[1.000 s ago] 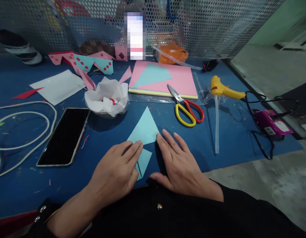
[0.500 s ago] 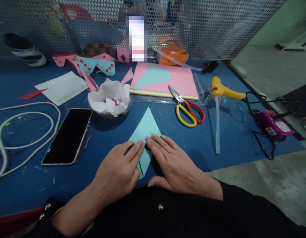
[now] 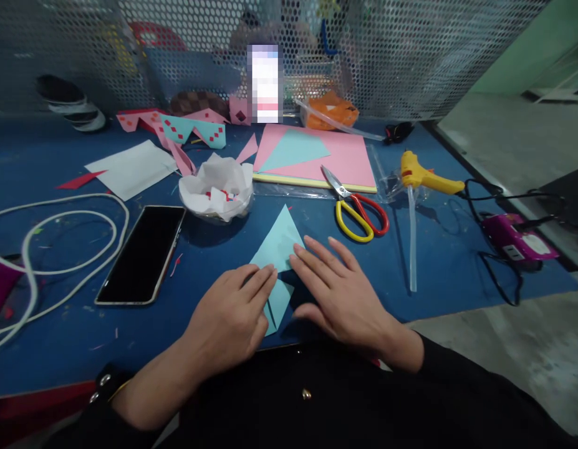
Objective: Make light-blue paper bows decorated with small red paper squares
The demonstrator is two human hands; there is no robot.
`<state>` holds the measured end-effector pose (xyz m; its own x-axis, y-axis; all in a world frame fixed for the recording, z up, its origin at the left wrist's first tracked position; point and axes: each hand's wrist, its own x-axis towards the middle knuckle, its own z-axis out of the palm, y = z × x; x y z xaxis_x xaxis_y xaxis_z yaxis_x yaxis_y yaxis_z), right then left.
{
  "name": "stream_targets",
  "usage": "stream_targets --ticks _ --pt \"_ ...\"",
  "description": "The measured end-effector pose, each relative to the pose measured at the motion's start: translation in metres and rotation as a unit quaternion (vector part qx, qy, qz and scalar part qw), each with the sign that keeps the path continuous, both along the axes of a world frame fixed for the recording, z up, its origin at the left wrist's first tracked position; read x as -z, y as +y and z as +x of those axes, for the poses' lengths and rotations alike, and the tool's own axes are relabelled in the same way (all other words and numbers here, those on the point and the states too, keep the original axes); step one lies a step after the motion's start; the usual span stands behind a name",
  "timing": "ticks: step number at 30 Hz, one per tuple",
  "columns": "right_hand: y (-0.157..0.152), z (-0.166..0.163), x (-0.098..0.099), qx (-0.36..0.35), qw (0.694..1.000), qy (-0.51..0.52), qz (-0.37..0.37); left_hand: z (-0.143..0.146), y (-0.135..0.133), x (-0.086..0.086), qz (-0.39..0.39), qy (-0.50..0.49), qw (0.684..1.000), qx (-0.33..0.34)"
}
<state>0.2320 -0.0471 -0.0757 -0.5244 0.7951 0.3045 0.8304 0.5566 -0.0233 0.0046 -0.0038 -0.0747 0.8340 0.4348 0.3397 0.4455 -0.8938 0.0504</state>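
Observation:
A folded sheet of light-blue paper [image 3: 280, 240] lies on the blue table, its pointed end facing away from me and its lower part creased into layers. My left hand [image 3: 235, 312] is closed over the paper's left side, with its fingers bunched together and the fingertips pressing near the middle fold. Flat and open, my right hand [image 3: 338, 290] rests along the right edge, fingers spread and fingertips on the paper. Part of the folded area is hidden under the left fingers.
Scissors [image 3: 358, 209] lie to the right, near a yellow glue gun [image 3: 424, 174]. A paper-lined bowl of scraps [image 3: 216, 187] and a black phone [image 3: 141, 255] are on the left. Behind are stacked coloured sheets [image 3: 347, 156] and decorated paper masks [image 3: 195, 130]. A white cable [image 3: 31, 280] curls at far left.
My right hand has slid outward to the right with its fingers spreading, uncovering more of the paper's middle. My left hand stays pressed on it. The view has shifted slightly.

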Motion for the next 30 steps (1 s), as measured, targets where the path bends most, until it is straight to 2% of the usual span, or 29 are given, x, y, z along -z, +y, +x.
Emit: stream_targets --ticks 3,7,10,15,19,24,30 --pt "0.006 0.007 -0.007 -0.002 0.998 -0.022 0.054 0.000 0.001 -0.001 0.011 -0.006 1.000 0.004" --pt "0.019 0.003 -0.013 -0.053 0.993 -0.065 0.087 0.001 0.001 -0.003 0.013 -0.027 0.999 -0.018" --pt "0.027 -0.005 -0.012 -0.072 0.988 -0.093 0.103 0.004 -0.005 -0.005 -0.002 -0.058 0.997 -0.045" --pt "0.032 -0.009 -0.007 -0.059 0.986 -0.095 0.124 0.012 -0.020 -0.009 -0.007 -0.061 0.993 -0.097" --pt "0.029 -0.006 -0.008 -0.024 0.991 -0.043 0.122 0.018 -0.025 -0.012 0.041 -0.046 0.990 -0.129" --pt "0.026 -0.002 -0.015 0.027 0.990 -0.029 0.133 0.018 -0.025 -0.022 0.090 -0.063 0.986 -0.121" --pt "0.020 -0.003 -0.025 0.031 0.983 -0.023 0.181 0.011 -0.021 -0.028 0.173 -0.066 0.973 -0.137"
